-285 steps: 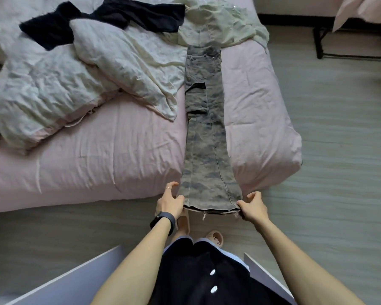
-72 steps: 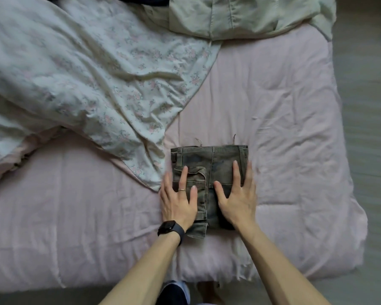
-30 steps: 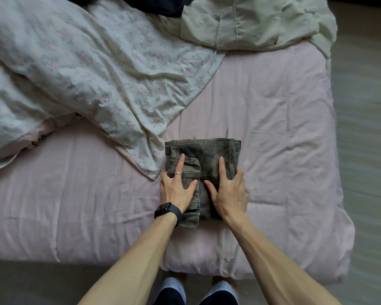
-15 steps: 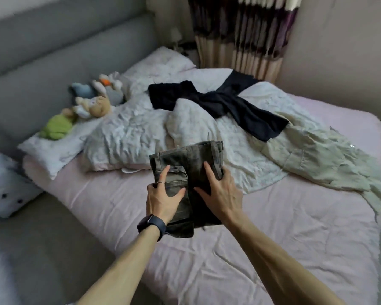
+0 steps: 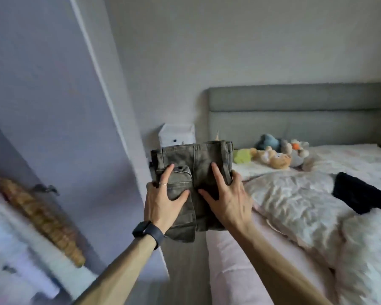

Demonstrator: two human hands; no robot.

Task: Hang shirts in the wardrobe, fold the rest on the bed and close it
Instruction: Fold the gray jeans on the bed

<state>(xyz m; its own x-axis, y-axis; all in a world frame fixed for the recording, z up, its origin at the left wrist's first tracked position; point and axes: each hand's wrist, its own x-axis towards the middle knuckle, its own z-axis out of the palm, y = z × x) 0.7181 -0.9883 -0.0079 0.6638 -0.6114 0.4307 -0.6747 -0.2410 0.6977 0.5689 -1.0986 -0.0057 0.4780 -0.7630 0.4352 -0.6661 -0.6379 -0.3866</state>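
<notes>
A person is holding a folded pair of trousers [image 5: 196, 159] out in front of them with both bare hands, seen from a camera on their head. The trousers are grey-green, folded into a thick square, and are hanging in the air just past the edge of the bed [image 5: 240, 271], over the strip of floor [image 5: 185, 271] between the bed and a pale wardrobe door [image 5: 53, 106] on the left.

The left hand [image 5: 163, 205] is clasping the near left side of the bundle: its grip is closed on the cloth, with thumb and forefinger lying on top across a cargo pocket and the other fingers going round the edge. A thin ring [image 5: 162, 184] is showing on one finger and a dark watch [image 5: 147, 233] is sitting on the wrist. The right hand [image 5: 227, 201] is gripping the right side the same way, thumb and forefinger spread on top, the remaining fingers curling round the right edge.

The bed is wearing a pink sheet. A crumpled floral duvet [image 5: 295, 201] is lying across it, with a dark garment [image 5: 356, 194] on top at the right. Soft toys [image 5: 275, 157] are lying in a row near the grey padded headboard [image 5: 295, 111]. A small white box [image 5: 177, 134] is standing beside the headboard. At the far left a brown woven object [image 5: 42, 214] is showing, too blurred to identify.
</notes>
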